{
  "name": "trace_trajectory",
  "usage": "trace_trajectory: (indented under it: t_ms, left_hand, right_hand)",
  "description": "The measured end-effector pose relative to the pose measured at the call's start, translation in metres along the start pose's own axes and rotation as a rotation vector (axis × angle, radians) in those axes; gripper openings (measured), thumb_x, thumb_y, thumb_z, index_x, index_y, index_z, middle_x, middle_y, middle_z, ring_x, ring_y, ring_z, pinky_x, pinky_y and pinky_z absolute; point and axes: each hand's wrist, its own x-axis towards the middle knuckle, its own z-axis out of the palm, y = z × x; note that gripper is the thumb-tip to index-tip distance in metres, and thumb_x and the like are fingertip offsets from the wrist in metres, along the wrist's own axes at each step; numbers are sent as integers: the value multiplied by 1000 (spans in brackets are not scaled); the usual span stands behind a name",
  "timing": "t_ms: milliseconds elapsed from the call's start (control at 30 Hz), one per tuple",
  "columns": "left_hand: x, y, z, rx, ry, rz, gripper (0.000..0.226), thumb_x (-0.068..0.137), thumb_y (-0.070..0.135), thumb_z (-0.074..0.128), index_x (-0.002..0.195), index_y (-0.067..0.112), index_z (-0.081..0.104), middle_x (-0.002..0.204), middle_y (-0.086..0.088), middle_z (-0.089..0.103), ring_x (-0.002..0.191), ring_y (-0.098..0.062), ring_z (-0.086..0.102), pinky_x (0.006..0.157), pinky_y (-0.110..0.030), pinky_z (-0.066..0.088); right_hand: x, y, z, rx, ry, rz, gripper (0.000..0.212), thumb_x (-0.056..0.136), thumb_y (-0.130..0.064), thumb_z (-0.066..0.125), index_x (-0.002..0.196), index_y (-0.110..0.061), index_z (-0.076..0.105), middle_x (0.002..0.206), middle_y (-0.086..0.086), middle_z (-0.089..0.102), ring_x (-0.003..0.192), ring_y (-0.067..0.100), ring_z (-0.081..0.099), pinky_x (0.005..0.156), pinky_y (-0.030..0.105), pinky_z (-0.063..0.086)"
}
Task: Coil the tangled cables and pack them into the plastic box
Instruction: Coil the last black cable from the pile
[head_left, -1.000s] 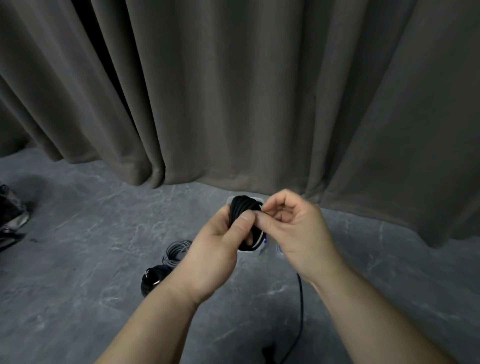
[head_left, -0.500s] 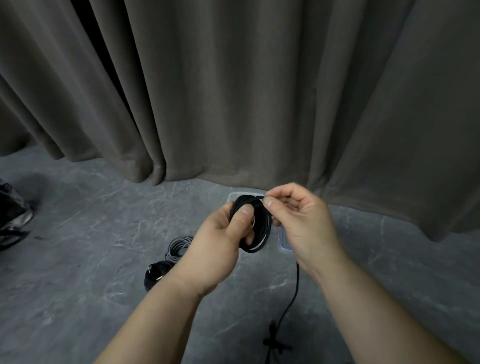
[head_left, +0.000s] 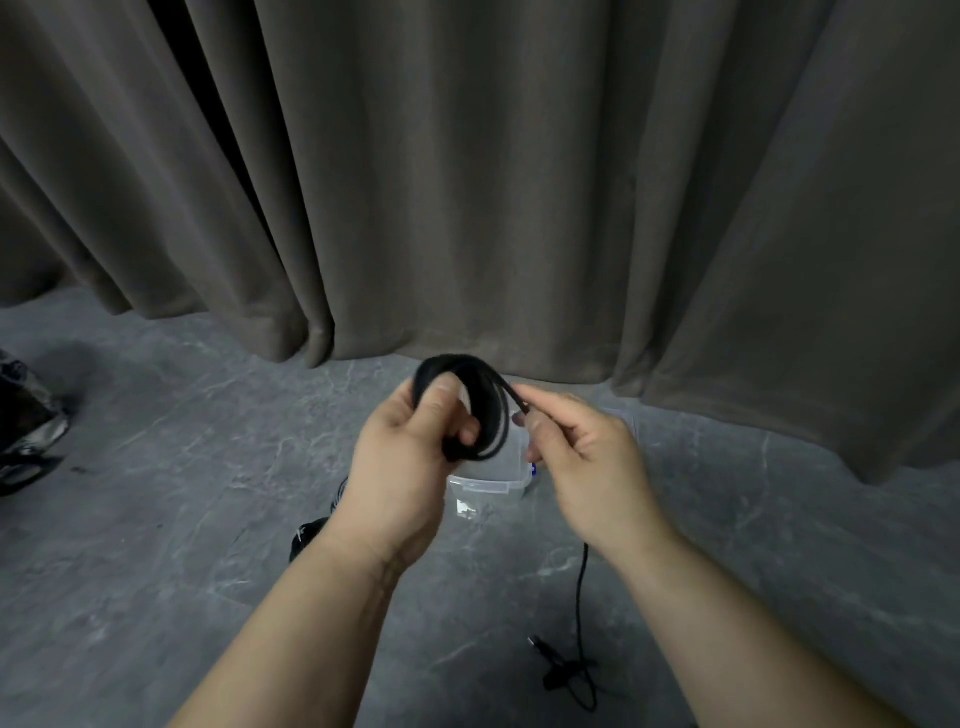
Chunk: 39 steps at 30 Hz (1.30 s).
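On the floor's near edge the cable tail (head_left: 581, 597) trailed, shorter than a second before. The right hand (head_left: 582, 467) pinched the strand, laying another turn; the left hand (head_left: 410, 457) gripped the coil (head_left: 483, 410), raised above the box (head_left: 488, 486). Coiling seemed nearly done.

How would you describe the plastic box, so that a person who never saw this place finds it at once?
Start at the grey curtain and look down to the floor in front of its hem. There, partly hidden behind the two hands and the black cable coil, stands the plastic box. It is the only clear thing; the cables around it are dark.
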Motion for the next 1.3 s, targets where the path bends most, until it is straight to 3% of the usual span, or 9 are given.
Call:
trace_trajectory:
  t_ms: [133, 267, 467, 533, 633, 767, 933, 1133, 1300]
  left_hand:
    - [15, 10, -13, -197, 268, -10, 26, 100, 16, 44, 75, 19, 45, 56, 4, 42, 55, -9, 43, 71, -32, 44]
    - [16, 9, -18, -168, 332, 23, 26, 101, 18, 44, 75, 19, 47, 54, 7, 44, 55, -7, 45, 74, -32, 45]
    - [8, -5, -17, 316, 210, 139, 23, 100, 21, 46, 79, 18, 53, 61, 11, 52, 60, -2, 48, 66, -16, 43]
    - [5, -8, -18, 404, 139, 142, 20, 100, 22, 46, 83, 16, 55, 67, 8, 57, 62, 0, 51, 62, -13, 43]
    - [3, -11, -16, 425, 43, 77, 18, 100, 23, 46, 97, 11, 60, 86, -5, 68, 80, -10, 61, 75, -25, 49]
    - [0, -12, -13, 407, -62, 8, 21, 101, 24, 45, 101, 11, 61, 90, -10, 69, 81, -14, 63, 72, -25, 51]
    - [-1, -12, -10, 410, -123, -45, 31, 101, 28, 43, 101, 1, 58, 70, -7, 53, 44, 0, 43, 43, -10, 34]
    - [-4, -13, -9, 492, -151, -30, 31, 101, 27, 42, 89, 3, 55, 66, -1, 52, 45, 1, 40, 46, -12, 33]
    - [-8, -13, -6, 459, -274, -4, 36, 94, 45, 47, 79, 13, 52, 62, 9, 53, 61, -4, 47, 62, -15, 40]
  right_hand:
    - [0, 7, 0, 37, 54, 93, 32, 87, -8, 64, 84, -40, 63, 80, -10, 69, 73, 10, 64, 75, 37, 54]
    - [-2, 3, 1, -213, -15, 44, 23, 86, -4, 63, 83, -27, 68, 73, -13, 67, 69, 6, 62, 67, 23, 50]
    - [-4, -33, 3, -312, -372, -17, 32, 86, 1, 55, 102, -20, 74, 93, -13, 63, 82, -3, 60, 75, 6, 42]
    - [-4, -40, 0, -196, -397, -1, 32, 88, 1, 56, 96, -24, 75, 87, -8, 65, 72, 8, 60, 65, 17, 46]
    - [-3, -44, -4, 29, -332, 30, 33, 86, 2, 60, 77, -29, 68, 80, 5, 69, 75, 32, 63, 68, 39, 50]
    - [-1, -41, -4, 147, -259, 32, 32, 80, 5, 67, 70, -25, 61, 75, 4, 71, 72, 18, 66, 71, 29, 52]
    - [3, -33, -3, 148, -91, 55, 35, 70, 0, 80, 66, -24, 56, 56, -9, 54, 56, 5, 49, 55, 19, 43]
    - [5, -32, -11, 40, -137, -32, 29, 83, -2, 68, 77, -30, 64, 74, -9, 68, 73, 7, 65, 73, 24, 51]
    - [7, -26, -9, 163, 12, -11, 30, 78, -3, 75, 71, -29, 62, 67, -9, 64, 67, 7, 60, 66, 23, 50]
